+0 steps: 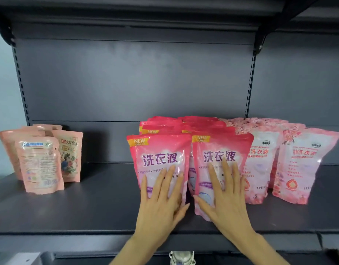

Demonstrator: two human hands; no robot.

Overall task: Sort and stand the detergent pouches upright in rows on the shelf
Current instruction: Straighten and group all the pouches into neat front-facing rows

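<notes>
Both hands lie flat with fingers straight and spread, gripping nothing; the left hand [161, 199] presses its palm against the face of the left front pouch [159, 150], the right hand [224, 196] against the right front pouch [222, 146]; these two bright pink detergent pouches, each with a yellow NEW corner and purple characters, stand upright side by side, touching, near the front middle of the dark grey shelf [99, 203]; behind each, more bright pink pouches [165, 126] stand in a row running toward the back panel [126, 83], only their top edges showing; just to the right, against the right front pouch, stand pale pink pouches [262, 161] with red lettering, also in two rows, and the outer front pouch [306, 163] of these leans slightly; well apart, at the left end of the shelf, sits a loose cluster of small peach pouches [9, 146]; the foremost peach pouch [40, 163] shows its barcode side, a floral-printed pouch [70, 155] stands just behind and to its right, and the others are partly hidden behind them; slotted uprights [21, 83] flank the back panel, and an upper shelf [145, 12] on a black bracket [260, 37] overhangs everything; below the shelf's front edge a pale object [182, 258] shows, too blurred to name
</notes>
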